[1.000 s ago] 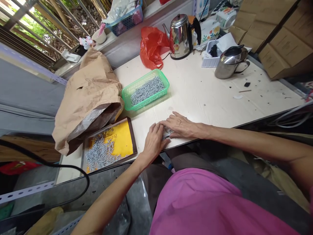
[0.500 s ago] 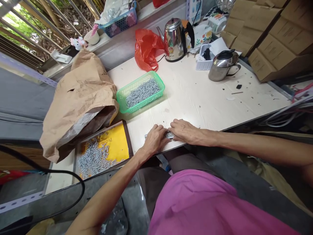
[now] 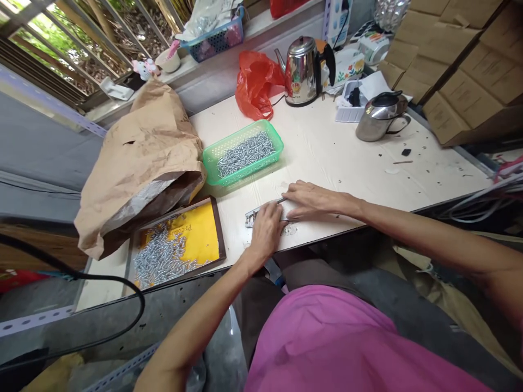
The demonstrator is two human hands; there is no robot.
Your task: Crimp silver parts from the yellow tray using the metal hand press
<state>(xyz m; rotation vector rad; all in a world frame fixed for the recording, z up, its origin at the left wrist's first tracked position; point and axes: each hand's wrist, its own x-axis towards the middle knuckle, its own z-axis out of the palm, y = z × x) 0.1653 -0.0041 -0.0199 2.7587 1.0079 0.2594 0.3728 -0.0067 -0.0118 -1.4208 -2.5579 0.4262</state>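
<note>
A narrow silvery metal bar-like piece (image 3: 249, 219) lies at a slant near the table's front edge, its left end bare and small details on it too small to make out. Over its middle, my left hand (image 3: 267, 226) is closed with curled fingers. My right hand (image 3: 310, 200) grips the piece's right end between thumb and fingers, which mostly hide it. Beyond the hands, a green plastic basket (image 3: 208, 173) holds many small metal pins or screws (image 3: 247, 154). To the left, a shallow tray (image 3: 220, 231) with a yellow bottom carries a heap of similar metal parts (image 3: 161, 258).
A large brown paper sack (image 3: 139, 147) leans at the left behind the tray. At the back are a red plastic bag (image 3: 255, 81), a steel kettle (image 3: 301, 71), a steel pot (image 3: 378, 120) and a white plastic container (image 3: 347, 111). Cardboard boxes (image 3: 461, 81) stand at the right.
Both hands and the metal piece have shifted away from the table's front edge. More of the piece's left end shows, and it slants more. The whole view has moved slightly.
</note>
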